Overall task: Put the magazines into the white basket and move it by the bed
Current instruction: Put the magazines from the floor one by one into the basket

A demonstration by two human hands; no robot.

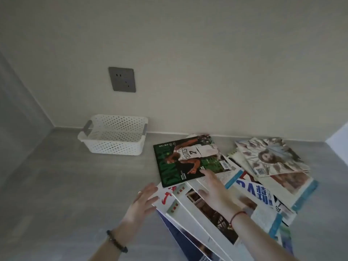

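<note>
The white basket (113, 147) stands on the grey floor (56, 185) against the wall. We can see nothing inside it, and its open top faces up so covers can drop in flat. To the right of the basket and nearer to us, the magazines (263, 185) lie in a loose, overlapping fan, none of them in the basket yet. The green basketball magazine (188, 161) is the one closest to the basket and sits on top of its neighbours, which in our judgement makes it the easy first pick.

Our right hand (216, 189) lies flat on the fan with fingers straight, one fingertip at the green cover's near edge; it holds nothing. Our left hand (145, 199) is spread wide at the side of the fan that faces the basket, fingers against the edge of a red-and-white cover (165, 194), gripping nothing. We judge the hands are set this way to square the scattered pile between them before lifting. Slick covers may slide apart, so gathering first seems wise.

A wall socket (122, 79) sits above the basket. The bed is out of view.
</note>
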